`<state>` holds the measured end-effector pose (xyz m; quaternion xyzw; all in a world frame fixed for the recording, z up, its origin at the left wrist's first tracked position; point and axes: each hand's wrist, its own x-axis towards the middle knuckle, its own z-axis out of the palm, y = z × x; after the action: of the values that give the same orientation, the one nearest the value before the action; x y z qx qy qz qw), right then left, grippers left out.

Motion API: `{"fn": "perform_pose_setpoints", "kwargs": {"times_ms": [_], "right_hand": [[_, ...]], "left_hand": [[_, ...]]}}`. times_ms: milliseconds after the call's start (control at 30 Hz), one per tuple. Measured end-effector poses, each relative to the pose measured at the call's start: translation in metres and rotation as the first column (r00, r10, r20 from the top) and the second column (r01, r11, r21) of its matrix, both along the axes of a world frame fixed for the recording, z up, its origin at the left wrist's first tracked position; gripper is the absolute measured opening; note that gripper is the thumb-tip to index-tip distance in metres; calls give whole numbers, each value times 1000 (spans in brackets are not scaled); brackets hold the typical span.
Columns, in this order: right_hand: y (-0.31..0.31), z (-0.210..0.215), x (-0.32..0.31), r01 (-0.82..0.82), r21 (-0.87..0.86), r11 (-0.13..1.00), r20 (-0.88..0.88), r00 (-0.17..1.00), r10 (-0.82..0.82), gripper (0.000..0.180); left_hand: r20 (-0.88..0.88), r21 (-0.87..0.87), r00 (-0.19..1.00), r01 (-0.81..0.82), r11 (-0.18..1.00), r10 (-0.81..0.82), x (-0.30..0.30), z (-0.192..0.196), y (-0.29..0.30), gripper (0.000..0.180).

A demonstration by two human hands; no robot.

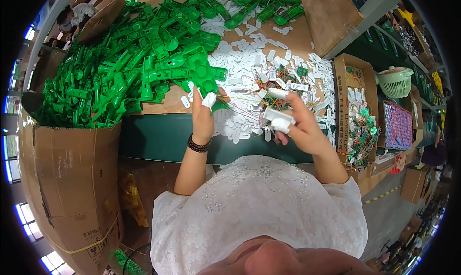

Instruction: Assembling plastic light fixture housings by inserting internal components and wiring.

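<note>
My left hand, with a beaded bracelet at its wrist, is closed on a green plastic housing held upright over the table edge. A white covering wraps its thumb. To the right, my right hand grips a small white rectangular plastic case between thumb and fingers; white coverings sit on its thumb and one finger. Thin reddish wires stretch between the two hands. Under and beyond them lies a spread of flat white plastic pieces. Near the right hand is a tangle of wired circuit boards.
Green housings are heaped at the left and back. A tall cardboard box stands front left. At the right are a cardboard tray of boards, a pale green basket and a box of pink-purple items.
</note>
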<state>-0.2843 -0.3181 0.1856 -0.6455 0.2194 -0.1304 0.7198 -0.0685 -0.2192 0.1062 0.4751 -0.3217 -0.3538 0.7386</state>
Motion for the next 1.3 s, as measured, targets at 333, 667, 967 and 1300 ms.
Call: {"fn": "perform_pose_setpoints", "kwargs": {"times_ms": [333, 667, 967, 1300], "right_hand": [[-34, 6, 3, 235, -299, 925, 242, 956, -165, 16], [-17, 2, 24, 205, 119, 972, 423, 875, -236, 18], [-20, 1, 62, 426, -709, 562, 392, 901, -188, 21], [-25, -6, 78, 59, -991, 118, 28, 968, -249, 14]], "left_hand": [[-169, -126, 956, 221, 967, -240, -13, 9, 5, 47], [-167, -109, 956, 225, 968, -241, -15, 1, 6, 52], [-133, -100, 952, 263, 960, -275, -20, -4, 4, 57], [736, 516, 541, -58, 855, -407, -45, 23, 28, 60]]}}
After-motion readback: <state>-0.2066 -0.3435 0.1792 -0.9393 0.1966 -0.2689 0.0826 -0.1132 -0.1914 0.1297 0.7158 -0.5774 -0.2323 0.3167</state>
